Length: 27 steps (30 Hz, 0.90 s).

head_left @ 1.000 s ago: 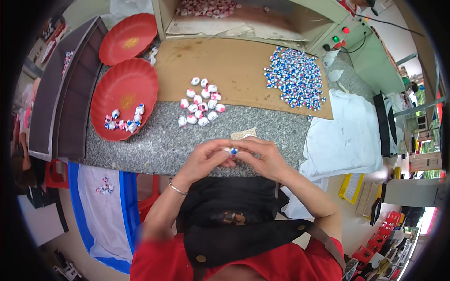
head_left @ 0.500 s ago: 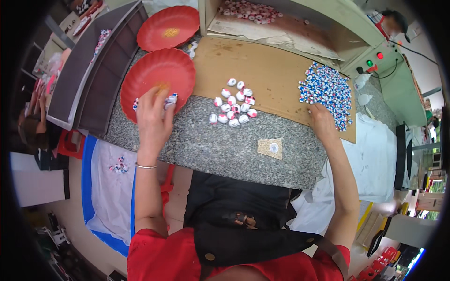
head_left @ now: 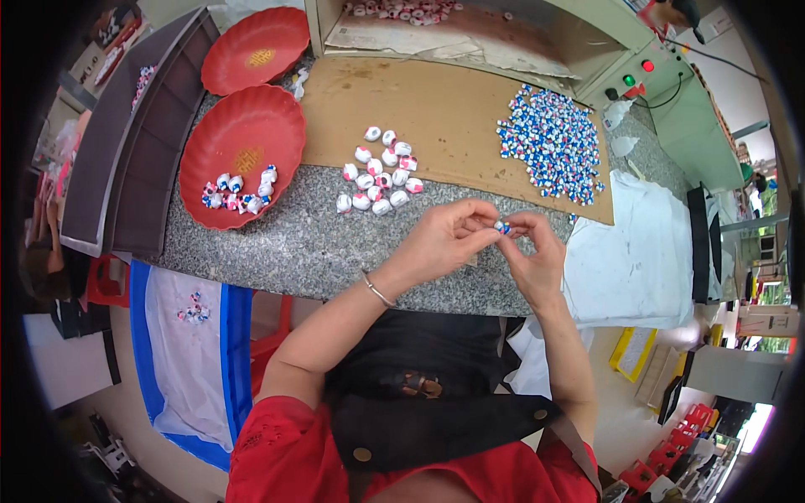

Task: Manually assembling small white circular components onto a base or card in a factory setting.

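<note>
Over the front of the grey speckled worktop, my left hand and my right hand meet at the fingertips. Both are closed in a pinch on one small blue-and-white piece. To the left of them lies a loose group of rounded white pieces with pink and dark patches. A heap of small blue-and-white pieces covers the right end of a cardboard sheet. In the nearer red scalloped plate several white, blue and pink pieces sit along the near side.
A second red plate stands behind the first. Grey bins stand at the left. Below them is a blue-rimmed tub lined with white. A pale green cabinet backs the worktop; white cloth hangs at the right.
My left hand has left the red plate and crossed rightward. My right hand has drawn back from the heap toward me, and both now hold one small piece. The view has shifted slightly.
</note>
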Each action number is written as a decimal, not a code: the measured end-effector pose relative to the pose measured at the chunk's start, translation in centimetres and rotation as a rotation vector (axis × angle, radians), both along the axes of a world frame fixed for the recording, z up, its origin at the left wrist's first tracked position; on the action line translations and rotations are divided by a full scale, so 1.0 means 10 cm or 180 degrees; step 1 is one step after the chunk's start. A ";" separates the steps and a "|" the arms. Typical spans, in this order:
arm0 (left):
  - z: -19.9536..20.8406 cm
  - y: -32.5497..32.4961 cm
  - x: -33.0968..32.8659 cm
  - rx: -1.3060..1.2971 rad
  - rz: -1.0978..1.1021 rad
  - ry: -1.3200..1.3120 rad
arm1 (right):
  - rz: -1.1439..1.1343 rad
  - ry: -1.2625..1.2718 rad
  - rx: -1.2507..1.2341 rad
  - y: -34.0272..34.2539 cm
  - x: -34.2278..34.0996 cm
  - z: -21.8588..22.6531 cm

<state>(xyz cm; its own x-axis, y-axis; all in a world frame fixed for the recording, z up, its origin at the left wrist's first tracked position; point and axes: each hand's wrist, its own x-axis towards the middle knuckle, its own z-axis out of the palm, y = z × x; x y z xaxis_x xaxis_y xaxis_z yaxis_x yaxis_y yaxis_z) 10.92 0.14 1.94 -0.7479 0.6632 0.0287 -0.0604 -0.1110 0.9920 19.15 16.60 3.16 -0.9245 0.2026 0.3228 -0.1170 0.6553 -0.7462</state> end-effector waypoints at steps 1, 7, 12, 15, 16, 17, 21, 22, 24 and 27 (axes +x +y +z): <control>-0.08 0.03 0.05 0.0280 -0.0119 -0.0404 | 0.0096 0.0397 0.0139 -0.06 0.02 0.02; -0.13 -0.03 0.31 0.0503 0.0041 -0.0282 | 0.0253 -0.0162 -0.2095 -0.13 0.29 -0.08; -0.11 -0.05 0.40 0.0116 0.0419 0.1592 | 0.0170 -0.0484 -0.2626 -0.09 0.42 -0.06; -0.06 -0.02 0.47 0.0004 0.0254 0.1921 | -0.0083 -0.0284 -0.2624 -0.16 0.45 -0.03; -0.05 0.01 0.50 0.0019 0.0268 0.1781 | -0.0333 -0.0094 -0.2451 -0.18 0.44 -0.03; -0.05 0.04 0.53 0.0034 0.0283 0.1640 | -0.0362 -0.0087 -0.2463 -0.19 0.44 -0.03; -0.09 0.11 0.57 0.0222 0.0160 0.1389 | -0.0716 -0.0347 -0.2381 -0.06 0.45 -0.08; -0.10 0.12 0.57 0.0236 0.0201 0.1385 | -0.0825 -0.0676 -0.2229 0.03 0.47 -0.11; -0.12 0.13 0.56 0.0248 0.0248 0.1375 | -0.0539 -0.0866 -0.2064 0.20 0.58 -0.16; -0.15 0.16 0.56 0.0246 0.0346 0.1548 | -0.0193 -0.0742 -0.1855 0.07 0.61 -0.16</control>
